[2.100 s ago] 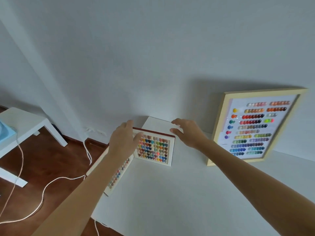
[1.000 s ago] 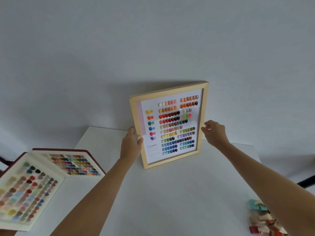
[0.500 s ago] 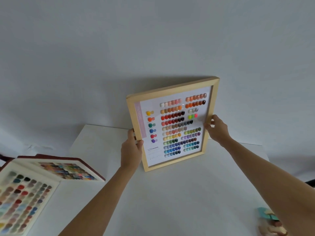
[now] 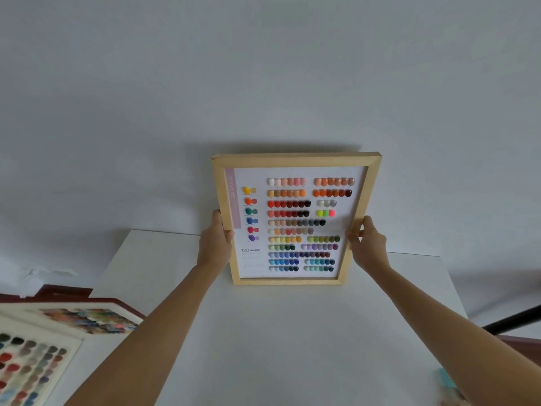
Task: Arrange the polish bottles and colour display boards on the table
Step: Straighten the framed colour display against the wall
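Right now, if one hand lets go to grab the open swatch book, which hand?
Left, probably. The left hand grips the framed colour board's left edge, on the same side as the open swatch book at the table's left end. The right hand would have to cross.

Soft even daylight, blurred fisheye edges
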`<state>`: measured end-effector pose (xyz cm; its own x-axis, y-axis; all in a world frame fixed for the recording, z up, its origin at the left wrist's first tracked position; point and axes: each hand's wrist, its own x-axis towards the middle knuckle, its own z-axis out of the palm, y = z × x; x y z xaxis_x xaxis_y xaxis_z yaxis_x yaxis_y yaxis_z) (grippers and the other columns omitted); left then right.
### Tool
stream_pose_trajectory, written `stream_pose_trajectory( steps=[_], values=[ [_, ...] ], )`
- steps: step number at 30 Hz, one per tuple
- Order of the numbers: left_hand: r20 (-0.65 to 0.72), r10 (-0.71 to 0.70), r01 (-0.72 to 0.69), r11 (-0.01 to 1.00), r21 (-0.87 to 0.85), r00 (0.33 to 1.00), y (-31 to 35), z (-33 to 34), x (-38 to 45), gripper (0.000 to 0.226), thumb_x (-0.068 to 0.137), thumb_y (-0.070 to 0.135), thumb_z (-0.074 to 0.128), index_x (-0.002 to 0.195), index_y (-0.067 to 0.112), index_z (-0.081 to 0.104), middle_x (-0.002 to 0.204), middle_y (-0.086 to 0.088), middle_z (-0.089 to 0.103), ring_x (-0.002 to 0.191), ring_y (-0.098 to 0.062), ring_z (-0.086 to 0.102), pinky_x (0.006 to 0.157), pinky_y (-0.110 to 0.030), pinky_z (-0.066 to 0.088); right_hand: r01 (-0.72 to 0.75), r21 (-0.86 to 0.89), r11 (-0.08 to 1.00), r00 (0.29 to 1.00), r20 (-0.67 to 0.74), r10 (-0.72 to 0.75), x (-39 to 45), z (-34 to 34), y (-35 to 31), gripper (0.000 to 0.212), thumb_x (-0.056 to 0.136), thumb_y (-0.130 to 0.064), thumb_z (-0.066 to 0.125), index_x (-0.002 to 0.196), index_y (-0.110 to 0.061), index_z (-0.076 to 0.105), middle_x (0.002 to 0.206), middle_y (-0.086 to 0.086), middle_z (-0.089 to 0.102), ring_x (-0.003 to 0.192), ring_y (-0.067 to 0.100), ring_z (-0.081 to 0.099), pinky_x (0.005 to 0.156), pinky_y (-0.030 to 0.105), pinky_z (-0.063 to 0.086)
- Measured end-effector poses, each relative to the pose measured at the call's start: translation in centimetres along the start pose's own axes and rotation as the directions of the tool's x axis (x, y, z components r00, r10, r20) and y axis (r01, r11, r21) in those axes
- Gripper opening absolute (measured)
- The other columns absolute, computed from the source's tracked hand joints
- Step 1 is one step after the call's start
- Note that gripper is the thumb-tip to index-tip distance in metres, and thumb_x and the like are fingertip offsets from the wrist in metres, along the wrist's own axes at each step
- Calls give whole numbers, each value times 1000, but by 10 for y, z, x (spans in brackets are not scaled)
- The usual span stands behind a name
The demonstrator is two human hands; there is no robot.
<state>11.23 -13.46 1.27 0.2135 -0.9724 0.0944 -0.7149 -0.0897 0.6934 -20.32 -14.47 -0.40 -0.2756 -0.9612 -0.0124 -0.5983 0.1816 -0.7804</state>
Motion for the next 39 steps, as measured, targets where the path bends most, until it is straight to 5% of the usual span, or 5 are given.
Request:
stream_pose_trajectory(
  steps=[6, 14, 39],
  values=[
    [33, 33, -33, 999, 4, 999, 6, 3, 24, 38, 91, 11, 58, 126, 11, 41, 123, -13, 62, 111, -33, 64, 85, -48, 56, -25, 56, 998, 998, -48, 27, 2, 3, 3, 17, 96, -16, 49, 110, -14, 41, 98, 2, 53, 68, 10, 54, 46, 12, 45],
    [54, 35, -35, 999, -2, 998, 6, 6, 34, 41, 91, 11, 58, 128, 12, 40, 126, -13, 60, 114, -34, 62, 87, -49, 55, -33, 79, 996, 998, -59, 38, 5, 3, -1, 18, 97, -14, 47, 114, -12, 42, 103, 6, 55, 79, 20, 58, 56, 24, 51],
    [29, 21, -21, 1000, 13, 999, 14, 7, 22, 43, 90, 10, 60, 126, 12, 37, 127, -15, 58, 109, -35, 65, 82, -48, 57, -52, 46, 998, 998, -23, 53, -3, -4, -3, 29, 97, -18, 49, 122, -14, 38, 114, 14, 61, 65, 5, 52, 43, 11, 43]
  ],
)
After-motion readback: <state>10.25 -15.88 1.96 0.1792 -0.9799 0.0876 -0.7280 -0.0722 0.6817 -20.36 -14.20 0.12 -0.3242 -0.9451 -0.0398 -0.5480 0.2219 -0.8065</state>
